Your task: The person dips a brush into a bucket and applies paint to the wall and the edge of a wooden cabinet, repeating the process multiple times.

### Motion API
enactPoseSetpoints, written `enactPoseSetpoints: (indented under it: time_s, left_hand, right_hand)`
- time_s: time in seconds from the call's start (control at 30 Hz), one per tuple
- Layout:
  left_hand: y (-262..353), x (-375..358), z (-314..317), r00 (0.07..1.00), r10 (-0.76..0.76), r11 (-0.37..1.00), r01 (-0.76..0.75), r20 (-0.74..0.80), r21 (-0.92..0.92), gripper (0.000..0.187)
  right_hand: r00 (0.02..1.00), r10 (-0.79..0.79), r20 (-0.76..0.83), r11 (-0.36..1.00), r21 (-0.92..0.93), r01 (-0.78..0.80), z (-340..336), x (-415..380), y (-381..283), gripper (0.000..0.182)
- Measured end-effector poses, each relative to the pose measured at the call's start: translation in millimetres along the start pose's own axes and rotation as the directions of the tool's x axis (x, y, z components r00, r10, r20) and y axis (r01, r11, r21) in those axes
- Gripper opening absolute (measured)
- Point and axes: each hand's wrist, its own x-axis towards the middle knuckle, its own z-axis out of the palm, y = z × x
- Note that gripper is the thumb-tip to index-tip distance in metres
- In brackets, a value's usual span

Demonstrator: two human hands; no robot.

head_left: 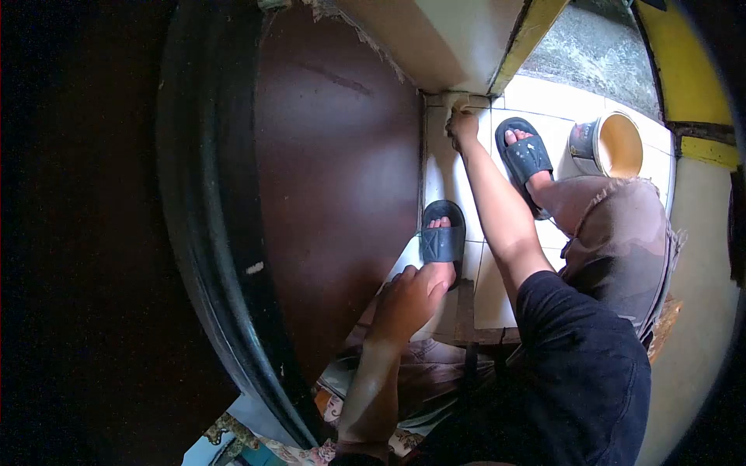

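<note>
Low in the corner, my right hand (464,129) is closed at the foot of the cream wall, beside a small tan thing (459,102). What it grips is too small and partly hidden to name. My left hand (404,305) rests over my lower leg near the left sandal (441,244). Its thumb stands apart from the bent fingers, the fingertips are out of sight, and nothing shows in it. To the right of the other sandal (528,159), a paint bucket (620,146) with a cream-coloured inside sits on the tiles, its mouth tilted toward me.
A dark brown door panel (334,179) with a black edge (206,186) fills the left side. White floor tiles (489,289) lie under my feet. Beyond the cream wall (458,46) is rough grey concrete (594,58), with a yellow frame (699,70) at right.
</note>
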Motion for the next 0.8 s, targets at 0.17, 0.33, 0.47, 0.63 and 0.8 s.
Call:
enactPoseSetpoints:
  time_s: [0.17, 0.33, 0.47, 0.63, 0.8]
  left_hand:
    - [-3, 2, 1, 0.999, 0.043, 0.999, -0.043, -0.016, 0.002, 0.039]
    - [-2, -1, 3, 0.998, 0.022, 0.999, -0.023, -0.052, -0.025, 0.037]
    - [-10, 4, 8, 0.994, 0.061, 0.997, -0.065, -0.089, -0.048, 0.036]
    - [-10, 3, 7, 0.994, 0.078, 0.997, -0.079, -0.077, -0.011, 0.035]
    - [-10, 2, 6, 0.996, 0.059, 0.998, -0.060, -0.062, -0.014, 0.035]
  right_hand:
    - [0.993, 0.012, -0.121, 0.888, 0.458, 0.045, 7, -36, 11, 0.019]
    - [0.998, 0.019, -0.055, 0.908, 0.420, 0.005, -1, -32, -20, 0.017]
    - [0.998, -0.027, -0.055, 0.801, 0.596, 0.055, -30, -89, -57, 0.020]
    - [0.923, -0.264, -0.280, 0.733, 0.564, 0.380, -4, -112, -35, 0.011]
    - [0.905, -0.345, -0.248, 0.557, 0.722, 0.410, -20, -110, -61, 0.009]
